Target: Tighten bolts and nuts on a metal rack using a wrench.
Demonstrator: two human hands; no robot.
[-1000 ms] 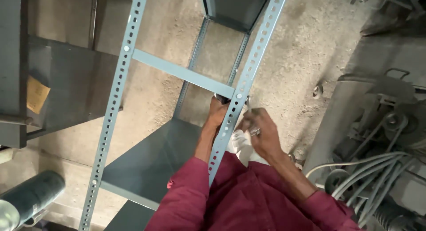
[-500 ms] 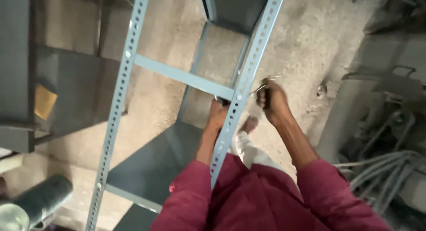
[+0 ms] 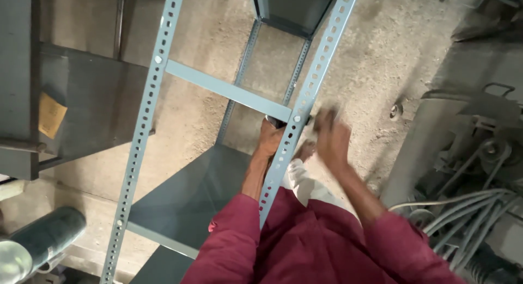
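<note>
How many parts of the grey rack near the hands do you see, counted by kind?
Perforated uprights: 4 (nearest, left)
Flat crossbars: 2 (upper)
Shelf panels: 2 (lower)
Total: 8

Pale blue-grey slotted upright (image 3: 305, 101) with rows of holes, maroon sleeves (image 3: 229, 246), dusty beige floor (image 3: 376, 49).

Both forearms reach out of rolled maroon sleeves toward twelve o'clock. The left hand (image 3: 271, 138) is stretched straight ahead, fingers curled shut in a fist (what they hold is hidden). The right hand (image 3: 331, 138) lies just beside it at three o'clock, wrist bent inward, fingers bunched and motion-blurred, so its grip cannot be made out.
</note>
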